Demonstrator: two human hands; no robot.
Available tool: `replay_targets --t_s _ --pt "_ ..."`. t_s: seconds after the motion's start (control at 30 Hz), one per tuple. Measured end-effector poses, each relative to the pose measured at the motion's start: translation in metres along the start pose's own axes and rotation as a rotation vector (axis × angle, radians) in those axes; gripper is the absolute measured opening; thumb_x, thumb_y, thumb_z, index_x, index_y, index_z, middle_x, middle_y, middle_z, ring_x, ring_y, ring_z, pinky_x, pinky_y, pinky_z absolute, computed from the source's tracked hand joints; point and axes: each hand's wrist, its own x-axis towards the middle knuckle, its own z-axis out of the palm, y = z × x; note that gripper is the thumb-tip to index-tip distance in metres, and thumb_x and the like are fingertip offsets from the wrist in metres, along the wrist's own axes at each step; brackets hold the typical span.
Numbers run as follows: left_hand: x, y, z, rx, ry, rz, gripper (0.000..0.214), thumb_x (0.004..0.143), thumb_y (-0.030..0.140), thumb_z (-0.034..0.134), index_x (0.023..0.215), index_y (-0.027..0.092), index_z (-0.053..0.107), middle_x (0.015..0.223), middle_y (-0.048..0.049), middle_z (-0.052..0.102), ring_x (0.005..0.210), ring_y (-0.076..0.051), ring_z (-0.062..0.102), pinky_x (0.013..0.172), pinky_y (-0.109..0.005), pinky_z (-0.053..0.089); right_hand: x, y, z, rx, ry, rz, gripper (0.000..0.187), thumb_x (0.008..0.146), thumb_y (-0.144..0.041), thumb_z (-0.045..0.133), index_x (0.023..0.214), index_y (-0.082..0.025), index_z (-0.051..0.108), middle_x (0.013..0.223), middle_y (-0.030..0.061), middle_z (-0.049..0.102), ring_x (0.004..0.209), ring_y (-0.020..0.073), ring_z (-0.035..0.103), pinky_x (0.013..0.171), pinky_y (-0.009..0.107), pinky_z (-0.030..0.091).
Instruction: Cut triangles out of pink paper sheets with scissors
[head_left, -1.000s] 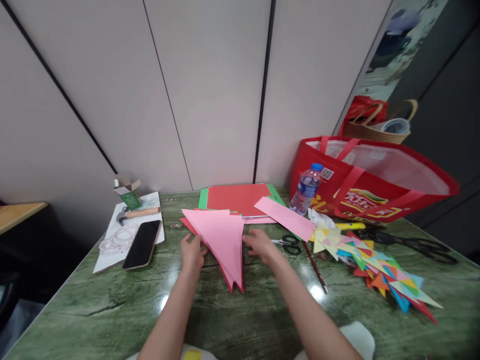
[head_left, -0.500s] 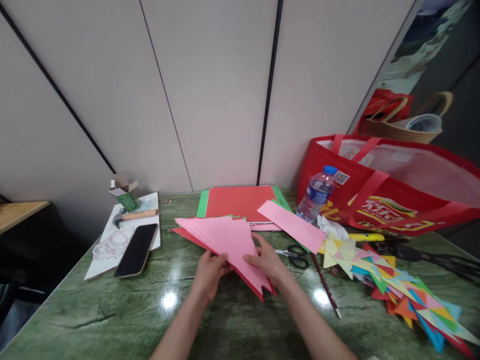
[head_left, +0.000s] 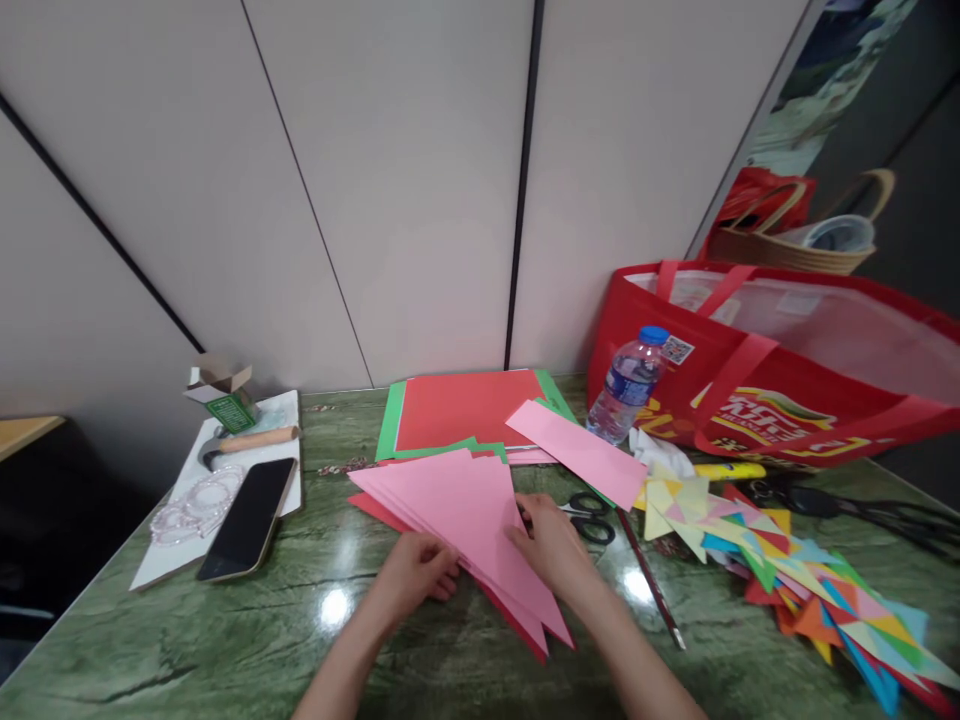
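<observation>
A fanned stack of folded pink paper (head_left: 469, 520), with pointed ends and red and green sheets beneath it, lies before me over the table. My left hand (head_left: 420, 572) pinches its left lower edge, thumb and fingers curled in. On the other side my right hand (head_left: 551, 542) grips the right edge, thumb on top and fingers partly hidden behind. Just beyond the stack are flat red sheets (head_left: 469, 405) on green ones. Right of them lies a loose pink strip (head_left: 577, 452). Black-handled scissors (head_left: 592, 518) rest close to my right hand.
A phone (head_left: 247, 518), a hammer (head_left: 259, 441), beads (head_left: 196, 505) and a small green box (head_left: 231, 405) sit on a white board at left. To the right are a water bottle (head_left: 628, 385), red bag (head_left: 780, 370), pencil (head_left: 651, 580) and colourful folded-paper chain (head_left: 810, 580).
The pink stack has come slightly nearer to me, its lower points reaching farther down. Both hands keep their hold. The camera view has turned a little to the right.
</observation>
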Motion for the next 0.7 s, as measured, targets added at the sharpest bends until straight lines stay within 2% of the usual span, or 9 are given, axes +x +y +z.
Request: replay_targets --t_s 0.17,0.33,0.5,0.6,0.7 --pt "-0.001 -0.003 0.003 0.014 -0.064 -0.006 0.027 0.067 0.039 0.069 0.059 0.015 0.058 0.051 -0.0021 0.064 0.042 -0.013 0.059 0.042 -0.022 0.046 0.001 -0.001 0.003 0.006 0.029 0.032 0.027 0.075 -0.018 0.056 0.100 -0.014 0.065 0.100 0.0147 0.064 0.092 0.0263 0.061 0.082 0.033 0.045" --pt "0.003 -0.007 0.005 0.016 -0.099 -0.009 0.035 0.066 0.047 0.068 0.061 0.017 0.052 0.044 0.0009 0.060 0.037 -0.012 0.056 0.039 -0.021 0.044 0.003 0.003 0.010 0.042 0.064 0.070 0.040 0.072 -0.017 0.057 0.112 -0.014 0.061 0.102 0.0138 0.065 0.093 0.0257 0.062 0.079 0.031 0.049" --pt "0.003 -0.010 0.007 0.012 -0.110 -0.001 0.035 0.066 0.048 0.067 0.064 0.017 0.052 0.048 0.0018 0.061 0.039 -0.011 0.058 0.041 -0.020 0.044 0.003 0.005 0.012 0.053 0.078 0.093 0.047 0.068 -0.016 0.059 0.115 -0.009 0.059 0.102 0.0161 0.065 0.094 0.0286 0.062 0.081 0.035 0.049" --pt "0.002 -0.010 0.008 0.010 -0.112 0.001 0.034 0.065 0.048 0.067 0.065 0.018 0.051 0.048 0.0026 0.060 0.038 -0.010 0.056 0.040 -0.020 0.044 0.003 0.007 0.012 0.046 0.088 0.087 0.048 0.067 -0.016 0.060 0.114 -0.013 0.060 0.105 0.0147 0.065 0.099 0.0295 0.061 0.088 0.037 0.045" --pt "0.002 -0.009 0.008 0.002 -0.127 0.005 0.035 0.065 0.048 0.067 0.067 0.018 0.051 0.050 0.0027 0.061 0.040 -0.010 0.056 0.042 -0.020 0.044 0.003 0.009 0.013 0.051 0.097 0.079 0.046 0.067 -0.015 0.058 0.113 -0.019 0.061 0.104 0.0111 0.067 0.097 0.0279 0.062 0.085 0.035 0.046"
